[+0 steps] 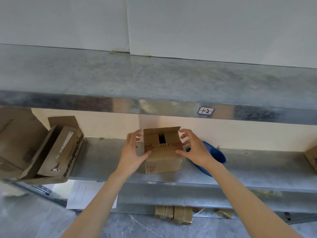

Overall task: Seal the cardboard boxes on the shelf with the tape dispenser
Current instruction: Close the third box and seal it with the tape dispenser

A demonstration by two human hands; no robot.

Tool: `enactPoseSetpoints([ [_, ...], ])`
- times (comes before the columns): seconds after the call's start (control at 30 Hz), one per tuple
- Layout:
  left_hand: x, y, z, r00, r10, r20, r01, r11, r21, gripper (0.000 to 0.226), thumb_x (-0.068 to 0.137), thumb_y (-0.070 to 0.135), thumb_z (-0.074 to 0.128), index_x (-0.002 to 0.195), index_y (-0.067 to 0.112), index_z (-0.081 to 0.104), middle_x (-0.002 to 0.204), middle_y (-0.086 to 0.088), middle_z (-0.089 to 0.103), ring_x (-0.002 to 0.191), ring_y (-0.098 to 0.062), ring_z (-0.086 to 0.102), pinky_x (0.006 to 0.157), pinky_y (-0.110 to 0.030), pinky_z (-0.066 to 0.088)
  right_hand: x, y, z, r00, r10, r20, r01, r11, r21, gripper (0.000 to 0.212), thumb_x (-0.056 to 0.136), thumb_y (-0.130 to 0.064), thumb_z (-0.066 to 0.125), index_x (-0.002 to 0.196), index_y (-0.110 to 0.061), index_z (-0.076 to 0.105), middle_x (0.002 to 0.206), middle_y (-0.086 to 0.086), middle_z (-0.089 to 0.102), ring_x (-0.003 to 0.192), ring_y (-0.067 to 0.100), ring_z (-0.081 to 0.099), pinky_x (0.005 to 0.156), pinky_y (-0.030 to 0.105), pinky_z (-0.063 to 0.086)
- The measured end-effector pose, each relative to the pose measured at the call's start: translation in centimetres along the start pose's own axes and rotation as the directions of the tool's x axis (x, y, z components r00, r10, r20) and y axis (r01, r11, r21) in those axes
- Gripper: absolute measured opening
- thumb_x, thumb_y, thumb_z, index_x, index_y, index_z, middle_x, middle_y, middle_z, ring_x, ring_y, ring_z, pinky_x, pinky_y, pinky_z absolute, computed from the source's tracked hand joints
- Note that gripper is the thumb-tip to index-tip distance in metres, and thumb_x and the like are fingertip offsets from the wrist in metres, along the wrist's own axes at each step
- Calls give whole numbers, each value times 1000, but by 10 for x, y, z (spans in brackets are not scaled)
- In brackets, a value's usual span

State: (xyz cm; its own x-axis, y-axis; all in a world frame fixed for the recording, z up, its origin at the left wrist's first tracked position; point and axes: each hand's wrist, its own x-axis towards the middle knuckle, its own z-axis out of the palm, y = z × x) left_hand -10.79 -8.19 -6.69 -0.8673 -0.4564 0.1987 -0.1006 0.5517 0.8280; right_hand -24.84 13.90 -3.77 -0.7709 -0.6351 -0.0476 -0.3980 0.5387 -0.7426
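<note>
Left hand [133, 152] and right hand [195, 148], fingers [134, 133] spread, flank box [164, 163] "to Pure"; label [205, 111] "1-2".

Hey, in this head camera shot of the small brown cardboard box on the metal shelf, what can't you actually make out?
All head view.
Blue plastic tape dispenser: mostly hidden behind the right hand and wrist; tape roll unseen.
Small brown cardboard box: contents hidden by its flaps; only a dark gap shows.
Large open cardboard box: cut off by the left edge.
Another cardboard box: only a corner shows at the right edge.
</note>
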Motion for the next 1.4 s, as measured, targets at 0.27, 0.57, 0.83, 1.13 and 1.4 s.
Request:
enactPoseSetpoints([
  [0.27,5,-12,4,988,19,156,-10,998,-57,60,86,13,75,138,31,51,139,14,49,127,-3,49,107,-37,46,3,4,4,993,-100,60,100,995,3,76,87,-26,75,147,-42,31,144,-16,43,130,6,41,109,36,40],
  [0.57,1,-15,17,990,68,123,-66,998,-17,33,88,23,75,119,25,66,131,13,55,117,-1,55,105,-33,46,3,5,19,986,-124,-114,97,971,-219,28,91,-41,66,113,-23,65,118,-13,48,116,10,45,87,24,39],
  [0.83,0,-4,31,983,128,130,-151,972,182,41,91,35,66,128,21,56,153,14,39,148,-7,22,103,-28,40,2,1,54,974,-213,79,226,879,-419,70,90,-69,19,150,-36,32,162,-7,20,152,18,4,124,46,8],
  [1.13,-8,-8,46,979,154,132,-175,970,167,61,88,57,44,141,26,51,155,16,36,150,0,13,106,-22,34,-1,7,50,968,-243,68,250,883,-398,65,94,-65,22,149,-34,38,160,-8,26,151,14,11,124,39,7],
  [1.4,-10,-3,55,985,147,86,-157,979,132,46,91,37,64,135,28,56,152,21,39,149,1,16,104,-14,30,-24,46,-3,975,-73,-211,31,980,-195,39,100,-32,54,137,-21,51,142,-5,45,130,16,43,105,31,38],
])
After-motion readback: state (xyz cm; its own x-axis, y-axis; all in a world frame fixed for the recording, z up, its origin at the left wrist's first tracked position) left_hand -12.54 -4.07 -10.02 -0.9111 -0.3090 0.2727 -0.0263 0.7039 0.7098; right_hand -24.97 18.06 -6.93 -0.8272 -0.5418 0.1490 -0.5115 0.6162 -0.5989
